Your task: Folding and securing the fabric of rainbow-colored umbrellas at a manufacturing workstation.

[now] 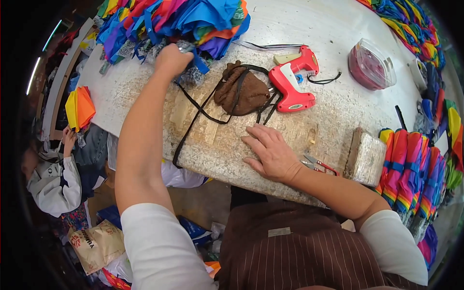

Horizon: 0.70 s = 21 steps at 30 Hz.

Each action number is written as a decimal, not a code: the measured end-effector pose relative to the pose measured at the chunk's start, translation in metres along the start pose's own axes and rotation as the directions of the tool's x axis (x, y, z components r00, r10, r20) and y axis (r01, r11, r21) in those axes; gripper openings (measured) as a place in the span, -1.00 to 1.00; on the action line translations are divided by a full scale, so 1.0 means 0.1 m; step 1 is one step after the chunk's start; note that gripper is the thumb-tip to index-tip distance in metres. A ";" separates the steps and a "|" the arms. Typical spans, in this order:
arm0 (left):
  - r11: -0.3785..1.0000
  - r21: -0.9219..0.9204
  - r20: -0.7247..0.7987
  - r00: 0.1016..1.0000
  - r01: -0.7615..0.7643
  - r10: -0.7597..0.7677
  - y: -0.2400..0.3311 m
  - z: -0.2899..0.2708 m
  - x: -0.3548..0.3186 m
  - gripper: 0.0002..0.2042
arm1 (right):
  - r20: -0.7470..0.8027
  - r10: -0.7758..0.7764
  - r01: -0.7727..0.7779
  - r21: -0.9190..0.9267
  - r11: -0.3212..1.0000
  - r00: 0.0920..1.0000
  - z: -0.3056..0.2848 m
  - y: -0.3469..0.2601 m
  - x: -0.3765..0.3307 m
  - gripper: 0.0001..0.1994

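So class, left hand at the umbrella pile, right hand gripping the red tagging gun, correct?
The right hand isn't gripping the red tagging gun: the head view shows that hand palm down on the worktable. The left hand is at the umbrella pile.

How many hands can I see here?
3: the left hand at the colourful fabric pile, the right hand on the table, and another person's hand below the yellow-orange fabric. Others may be hidden.

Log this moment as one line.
left hand: at multicolored fabric pile; right hand: spread on worktable; nearby: red tag gun, brown cloth
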<state>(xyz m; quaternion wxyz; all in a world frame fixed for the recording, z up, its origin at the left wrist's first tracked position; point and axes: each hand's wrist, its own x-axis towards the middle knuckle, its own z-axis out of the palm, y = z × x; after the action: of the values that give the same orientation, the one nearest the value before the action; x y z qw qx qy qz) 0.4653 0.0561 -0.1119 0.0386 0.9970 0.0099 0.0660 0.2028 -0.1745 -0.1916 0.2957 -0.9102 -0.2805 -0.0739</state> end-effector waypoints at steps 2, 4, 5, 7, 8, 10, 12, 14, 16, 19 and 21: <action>0.672 -0.710 0.311 0.950 0.212 0.029 0.06 0.00 -0.23 -0.74 | -0.022 -0.013 0.013 -0.019 1.000 1.000 0.03 -0.01 -0.02 -0.51; 0.158 -0.899 0.437 0.865 0.409 0.247 0.37 -0.28 -0.76 -0.79 | -0.044 -0.013 0.011 -0.027 1.000 0.999 0.03 0.01 -0.05 -0.51; -0.118 -0.863 0.415 0.822 0.492 0.390 0.43 -0.36 -1.04 -0.81 | -0.053 -0.021 0.019 -0.037 0.999 0.998 0.03 0.01 -0.05 -0.51; -0.458 -0.657 0.248 0.746 0.599 0.618 0.61 -0.45 -1.57 -0.73 | -0.123 -0.026 0.021 -0.042 0.999 0.992 0.08 0.08 -0.08 -0.52; -0.537 -0.560 0.145 0.713 0.631 0.686 0.71 -0.52 -1.86 -0.64 | -0.164 -0.027 0.020 -0.041 0.999 0.986 0.10 0.07 -0.11 -0.53; -0.596 -0.477 -0.065 0.651 0.646 0.757 0.83 -0.58 -2.38 -0.49 | -0.222 -0.039 0.043 0.013 0.999 0.974 0.10 0.07 -0.11 -0.57; -0.619 -0.480 -0.129 0.647 0.622 0.751 0.91 -0.71 -2.82 -0.46 | -0.261 -0.038 0.053 0.051 0.997 0.964 0.08 0.02 -0.17 -0.58; -0.599 -0.494 -0.141 0.621 0.630 0.771 0.87 -0.81 -3.11 -0.52 | -0.275 0.054 -0.024 0.112 0.993 0.960 0.05 0.05 -0.29 -0.57; -0.456 -0.716 0.026 0.673 0.529 0.739 0.69 -0.98 -3.34 -0.57 | -0.131 0.409 -0.268 0.574 0.774 0.903 -0.13 -0.01 -0.35 -0.53; -0.275 -0.895 0.104 0.764 0.351 0.637 0.48 -1.08 -3.59 -0.66 | 0.185 0.386 -0.164 0.983 -0.086 0.904 -0.50 -0.01 -0.45 -0.29; -0.006 -0.967 0.211 0.819 0.253 0.533 0.44 -1.19 -3.76 -0.70 | 0.082 0.207 -0.040 0.979 -0.202 0.975 -1.04 -0.46 -0.47 -0.21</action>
<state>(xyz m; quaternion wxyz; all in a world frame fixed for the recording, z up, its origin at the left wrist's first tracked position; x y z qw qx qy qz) 0.0775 0.0121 -0.0397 0.7193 0.6375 -0.1587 -0.2258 0.1417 -0.2264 -0.0980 0.9085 -0.3689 -0.1284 0.1487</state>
